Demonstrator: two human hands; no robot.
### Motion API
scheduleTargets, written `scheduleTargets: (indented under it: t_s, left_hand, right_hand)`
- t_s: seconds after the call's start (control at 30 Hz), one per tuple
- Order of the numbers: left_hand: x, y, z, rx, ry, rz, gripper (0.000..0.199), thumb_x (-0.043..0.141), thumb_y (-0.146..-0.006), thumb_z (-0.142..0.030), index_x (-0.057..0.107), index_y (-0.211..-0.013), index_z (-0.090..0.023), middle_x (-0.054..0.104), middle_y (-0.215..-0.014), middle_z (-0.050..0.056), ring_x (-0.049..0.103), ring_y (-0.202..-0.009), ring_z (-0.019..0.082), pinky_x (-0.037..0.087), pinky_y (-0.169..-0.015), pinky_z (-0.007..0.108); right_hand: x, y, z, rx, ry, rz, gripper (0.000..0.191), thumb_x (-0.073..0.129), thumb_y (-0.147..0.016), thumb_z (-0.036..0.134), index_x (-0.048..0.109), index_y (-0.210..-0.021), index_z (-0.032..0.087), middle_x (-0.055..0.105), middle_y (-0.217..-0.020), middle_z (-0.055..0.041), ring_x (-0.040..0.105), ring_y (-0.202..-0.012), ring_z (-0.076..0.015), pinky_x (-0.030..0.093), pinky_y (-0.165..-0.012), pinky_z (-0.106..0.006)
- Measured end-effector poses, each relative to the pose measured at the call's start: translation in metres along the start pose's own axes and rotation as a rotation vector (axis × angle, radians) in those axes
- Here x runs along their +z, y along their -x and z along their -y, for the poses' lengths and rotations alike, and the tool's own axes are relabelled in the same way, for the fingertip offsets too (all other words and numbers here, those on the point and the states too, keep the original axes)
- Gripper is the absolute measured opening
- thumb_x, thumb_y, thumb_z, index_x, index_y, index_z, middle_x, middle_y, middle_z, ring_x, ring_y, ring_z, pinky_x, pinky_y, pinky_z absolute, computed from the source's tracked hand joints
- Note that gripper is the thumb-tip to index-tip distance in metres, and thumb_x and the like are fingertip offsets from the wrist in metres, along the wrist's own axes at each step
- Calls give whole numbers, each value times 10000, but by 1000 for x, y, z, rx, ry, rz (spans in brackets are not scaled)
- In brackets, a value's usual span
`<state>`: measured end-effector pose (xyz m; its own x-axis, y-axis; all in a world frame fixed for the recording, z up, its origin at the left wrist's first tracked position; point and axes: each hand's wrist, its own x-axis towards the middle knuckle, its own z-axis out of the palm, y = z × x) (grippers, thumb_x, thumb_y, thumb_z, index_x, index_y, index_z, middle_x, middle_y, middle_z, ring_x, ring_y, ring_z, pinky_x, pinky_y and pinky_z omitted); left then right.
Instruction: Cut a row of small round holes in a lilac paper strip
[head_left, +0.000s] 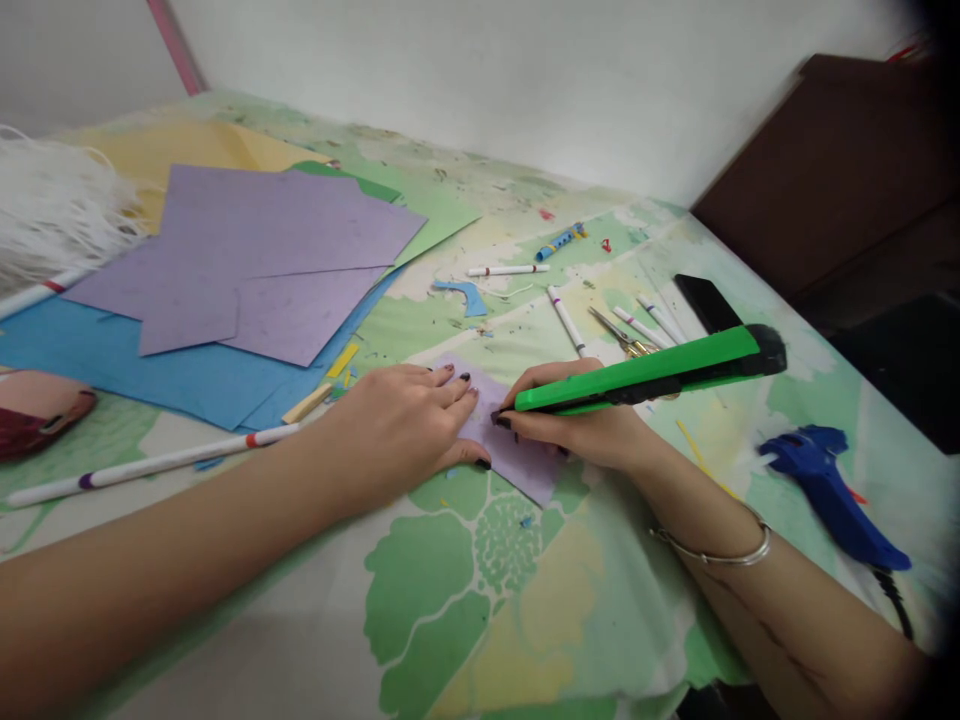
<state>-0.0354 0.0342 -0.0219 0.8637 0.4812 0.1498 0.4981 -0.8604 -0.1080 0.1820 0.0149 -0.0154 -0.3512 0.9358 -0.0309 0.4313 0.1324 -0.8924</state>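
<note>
A small piece of purple paper [534, 468] lies on the patterned tablecloth near the middle of the view. My left hand [409, 420] rests on its left part, palm down with the fingers spread. My right hand [574, 420] is closed around a green utility knife [645, 370], whose black end points up to the right. The knife's front end is down by the paper, and my right fingers hide its tip. Whether the blade touches the paper cannot be made out.
Large purple sheets [285, 235] overlap blue sheets [150, 360] at the left. Beyond my right hand are scissors [624, 335], several markers and a black phone [706, 303]. A blue glue gun [832, 490] lies at the right, a long white stick [165, 462] at the left.
</note>
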Motion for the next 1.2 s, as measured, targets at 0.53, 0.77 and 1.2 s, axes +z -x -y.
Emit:
scheduleTargets:
  t_s: [0.53, 0.77, 1.2]
  left_hand:
    - [1, 4, -12, -2, -141, -202, 579, 312, -981, -494, 693, -979, -59, 747, -875, 161, 716, -777, 273, 549, -532, 360]
    - [1, 4, -15, -67, -127, -62, 490, 467, -934, -481, 667, -1054, -50, 738, -945, 172, 708, -845, 295, 569, -562, 390]
    - [3, 5, -16, -71, -127, -98, 451, 483, -935, -451, 674, -1043, -56, 738, -941, 172, 704, -837, 292, 532, -515, 364]
  right_hand:
    - [8, 6, -2, 92, -117, -19, 152, 682, -798, 282, 634, -738, 150, 602, -483, 38, 542, -389, -76, 450, -367, -151]
    - [11, 7, -7, 54, -148, -64, 154, 686, -796, 270, 626, -722, 150, 588, -467, 39, 512, -376, -68, 434, -352, -149]
    - [18, 10, -5, 48, -11, -176, 126, 652, -780, 230, 593, -686, 171, 561, -421, 41, 492, -349, -75, 403, -340, -153]
